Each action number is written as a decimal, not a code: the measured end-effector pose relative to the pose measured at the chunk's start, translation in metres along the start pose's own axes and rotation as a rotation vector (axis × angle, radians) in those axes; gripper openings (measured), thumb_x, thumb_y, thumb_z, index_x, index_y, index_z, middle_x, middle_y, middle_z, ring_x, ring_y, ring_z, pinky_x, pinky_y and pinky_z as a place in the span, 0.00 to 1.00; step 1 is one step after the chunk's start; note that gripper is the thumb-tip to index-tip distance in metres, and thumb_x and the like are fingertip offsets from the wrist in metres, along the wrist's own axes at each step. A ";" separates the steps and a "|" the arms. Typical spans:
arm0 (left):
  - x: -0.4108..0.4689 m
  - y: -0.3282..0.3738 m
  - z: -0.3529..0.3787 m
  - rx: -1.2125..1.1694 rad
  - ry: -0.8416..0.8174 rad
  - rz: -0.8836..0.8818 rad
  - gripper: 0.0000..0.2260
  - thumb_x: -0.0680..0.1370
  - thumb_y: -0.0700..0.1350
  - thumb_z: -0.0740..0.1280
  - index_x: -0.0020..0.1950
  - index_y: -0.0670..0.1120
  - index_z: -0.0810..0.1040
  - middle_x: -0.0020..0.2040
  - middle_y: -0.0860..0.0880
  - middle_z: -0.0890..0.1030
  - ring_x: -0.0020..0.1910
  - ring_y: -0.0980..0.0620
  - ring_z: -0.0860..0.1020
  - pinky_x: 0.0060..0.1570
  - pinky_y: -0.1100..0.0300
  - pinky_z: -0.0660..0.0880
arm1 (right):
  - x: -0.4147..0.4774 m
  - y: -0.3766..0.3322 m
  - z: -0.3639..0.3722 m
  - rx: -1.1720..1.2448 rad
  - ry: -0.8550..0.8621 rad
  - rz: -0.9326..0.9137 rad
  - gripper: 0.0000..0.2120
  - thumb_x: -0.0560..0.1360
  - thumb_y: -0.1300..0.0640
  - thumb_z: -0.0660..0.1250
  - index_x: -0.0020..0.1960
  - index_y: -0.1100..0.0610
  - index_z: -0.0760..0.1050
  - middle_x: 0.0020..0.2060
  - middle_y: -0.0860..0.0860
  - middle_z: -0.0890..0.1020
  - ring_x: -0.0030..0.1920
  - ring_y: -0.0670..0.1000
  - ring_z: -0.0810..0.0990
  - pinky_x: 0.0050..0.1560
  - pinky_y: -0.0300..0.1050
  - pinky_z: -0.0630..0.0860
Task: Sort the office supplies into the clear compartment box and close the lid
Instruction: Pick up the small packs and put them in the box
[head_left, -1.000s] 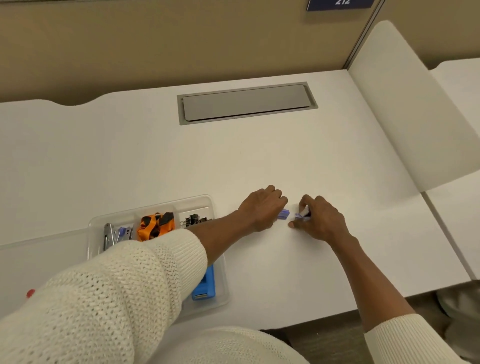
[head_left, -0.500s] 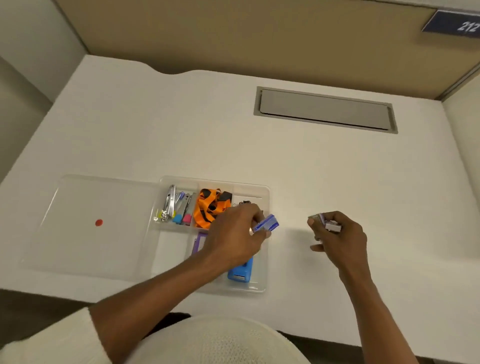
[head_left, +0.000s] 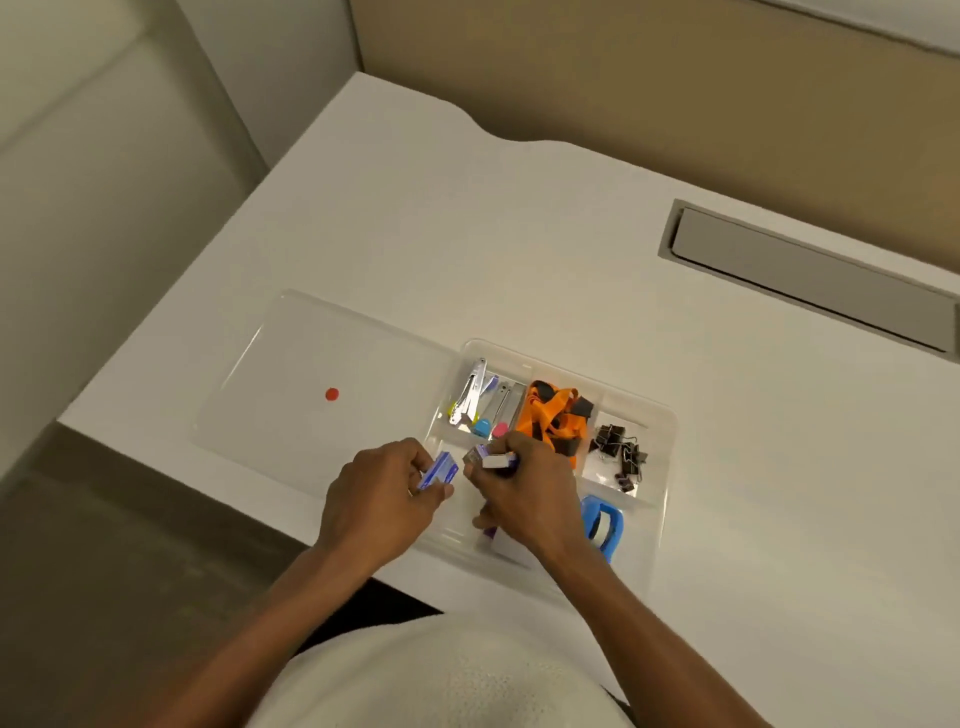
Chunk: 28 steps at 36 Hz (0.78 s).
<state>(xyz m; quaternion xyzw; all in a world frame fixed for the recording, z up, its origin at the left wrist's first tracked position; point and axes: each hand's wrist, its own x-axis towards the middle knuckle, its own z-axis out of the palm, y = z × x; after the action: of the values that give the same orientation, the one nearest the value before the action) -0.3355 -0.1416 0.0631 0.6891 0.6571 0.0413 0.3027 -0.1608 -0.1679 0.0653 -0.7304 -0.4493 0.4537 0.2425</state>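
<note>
The clear compartment box (head_left: 667, 457) lies near the desk's front edge, its lid (head_left: 311, 364) swung flat to the left with a red dot on it. Its back compartments hold nail clippers (head_left: 475, 392), an orange lanyard (head_left: 553, 415) and black binder clips (head_left: 621, 454); a blue stapler (head_left: 602, 525) lies at the front right. My left hand (head_left: 379, 499) grips a small blue staple box (head_left: 439, 470). My right hand (head_left: 524, 493) pinches small purple and grey staple boxes (head_left: 491, 460). Both hands hover over the box's front left compartment.
The white desk (head_left: 519, 234) ends close at the left and front. A grey cable hatch (head_left: 810, 280) is set into the desk at the back right. A tan partition wall runs along the back. A purple-edged item (head_left: 491, 532) peeks out under my right hand.
Both hands left the bare desk right of the box, each with small staple boxes, and now sit together over the box's front left compartment. The camera has swung left.
</note>
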 end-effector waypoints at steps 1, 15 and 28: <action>0.001 -0.002 0.001 0.028 -0.009 0.015 0.15 0.74 0.63 0.75 0.52 0.54 0.81 0.42 0.56 0.84 0.37 0.55 0.81 0.37 0.58 0.79 | 0.001 -0.002 0.006 -0.046 0.007 -0.011 0.07 0.78 0.52 0.74 0.51 0.52 0.77 0.37 0.50 0.86 0.27 0.45 0.85 0.33 0.47 0.85; 0.016 -0.031 -0.010 0.037 -0.003 0.074 0.13 0.73 0.57 0.78 0.51 0.52 0.81 0.43 0.55 0.84 0.38 0.56 0.80 0.33 0.64 0.71 | -0.003 -0.007 0.023 -0.338 0.107 -0.114 0.14 0.79 0.54 0.71 0.64 0.51 0.79 0.58 0.49 0.85 0.49 0.47 0.83 0.51 0.40 0.79; 0.034 -0.044 -0.002 -0.141 -0.175 -0.092 0.06 0.74 0.50 0.78 0.43 0.53 0.82 0.37 0.56 0.85 0.35 0.55 0.84 0.44 0.51 0.85 | -0.006 0.024 0.045 -0.967 -0.092 -0.517 0.18 0.72 0.60 0.77 0.61 0.61 0.81 0.59 0.57 0.81 0.60 0.57 0.77 0.56 0.52 0.82</action>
<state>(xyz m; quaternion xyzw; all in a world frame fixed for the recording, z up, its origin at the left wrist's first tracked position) -0.3708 -0.1112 0.0327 0.6362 0.6545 0.0132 0.4082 -0.1912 -0.1873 0.0282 -0.6038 -0.7815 0.1525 -0.0370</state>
